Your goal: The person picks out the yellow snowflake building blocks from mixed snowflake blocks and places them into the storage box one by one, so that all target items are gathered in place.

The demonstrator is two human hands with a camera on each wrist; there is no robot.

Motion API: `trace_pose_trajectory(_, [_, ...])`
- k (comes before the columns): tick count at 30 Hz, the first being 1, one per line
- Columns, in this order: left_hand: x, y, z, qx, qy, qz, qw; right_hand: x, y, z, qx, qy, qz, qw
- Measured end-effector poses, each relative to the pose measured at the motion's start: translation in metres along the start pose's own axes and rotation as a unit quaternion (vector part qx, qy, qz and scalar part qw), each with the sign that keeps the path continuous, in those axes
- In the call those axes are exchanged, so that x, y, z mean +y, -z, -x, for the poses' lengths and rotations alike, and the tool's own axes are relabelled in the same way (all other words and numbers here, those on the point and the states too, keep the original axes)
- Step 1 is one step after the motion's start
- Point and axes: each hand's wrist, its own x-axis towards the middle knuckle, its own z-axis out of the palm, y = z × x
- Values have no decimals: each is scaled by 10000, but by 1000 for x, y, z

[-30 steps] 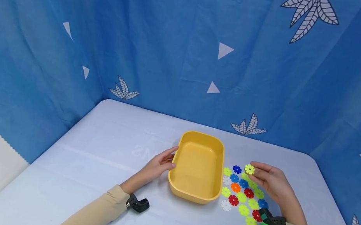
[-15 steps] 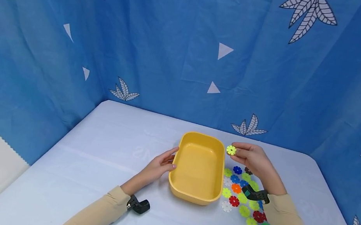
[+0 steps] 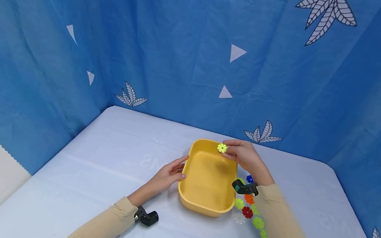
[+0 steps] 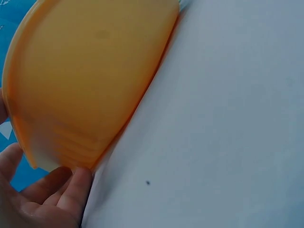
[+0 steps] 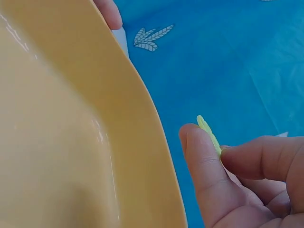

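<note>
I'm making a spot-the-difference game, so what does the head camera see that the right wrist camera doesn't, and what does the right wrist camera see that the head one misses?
Only the head view shows the loose discs lying beside the tray, like the red disc and the orange disc, plus the beige sleeves.

Only the right wrist view shows the held yellow-green disc edge-on, thin between the fingers.

Both show the yellow tray, the right hand, that held disc and the blue cloth.
</note>
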Motion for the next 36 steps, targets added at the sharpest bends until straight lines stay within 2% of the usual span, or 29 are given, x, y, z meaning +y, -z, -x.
trace_pose_trajectory(6, [1, 0, 0, -55, -44, 82, 9999, -4, -16, -11, 201, -280, 27, 9994])
trace_pose_trajectory(19, [2, -1, -3, 18, -10, 182, 9998, 1, -48, -37, 362, -334, -168, 9986])
trace_pose_trajectory(36, [2, -3, -5, -16, 17, 164, 9999, 14, -60, -49, 834, -946, 189, 9918])
